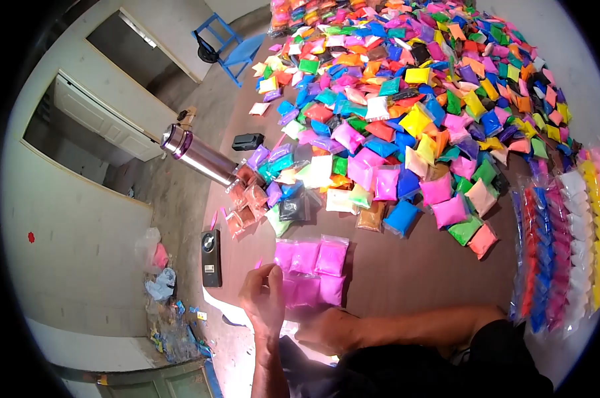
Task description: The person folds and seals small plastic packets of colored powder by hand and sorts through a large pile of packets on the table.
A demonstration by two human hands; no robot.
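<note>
Several bright pink packets [305, 257] lie in two rows on the brown table, in clear plastic. My left hand [263, 300] is at their left edge, its fingers curled together; whatever they hold, if anything, is hidden. A thin pink piece [259, 263] shows just beyond those fingertips. My right hand [330, 330] is close to the table's near edge, just below the pink packets. It is blurred and its fingers are hidden, so I cannot make out what it holds.
A large heap of colourful packets [416, 121] covers the far table [247, 199]. Left stand a steel flask [204, 159], a black case [247, 141] and a dark device with a round dial [211, 259]. Strips of joined packets [557, 252] hang at right. A blue chair [237, 50] stands behind.
</note>
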